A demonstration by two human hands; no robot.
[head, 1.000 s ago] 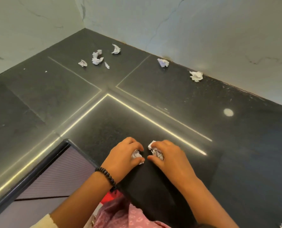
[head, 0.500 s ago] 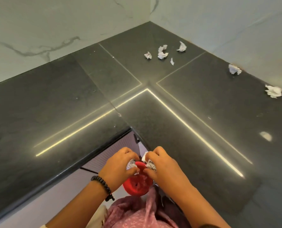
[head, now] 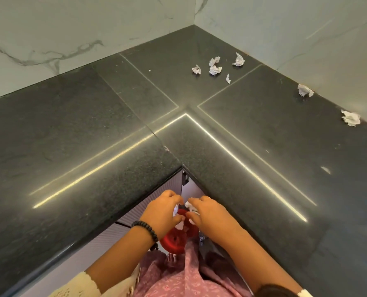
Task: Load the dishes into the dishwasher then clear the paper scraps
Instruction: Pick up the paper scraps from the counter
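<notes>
Dark L-shaped countertop [head: 71, 133], marble-veined wall [head: 49, 39], black bead bracelet [head: 148, 229]

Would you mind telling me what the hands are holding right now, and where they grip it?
Each hand pinches a crumpled paper scrap in its fingers: the left hand holds one scrap, the right hand another, both above a red bin.

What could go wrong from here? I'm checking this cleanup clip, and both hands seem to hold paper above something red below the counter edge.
1. The left hand and right hand pinch scraps over a small red container; pieces could miss it and drop to the floor.
2. Crumpled scraps near the corner and two by the right wall lie far back on the countertop and could be overlooked.
</notes>
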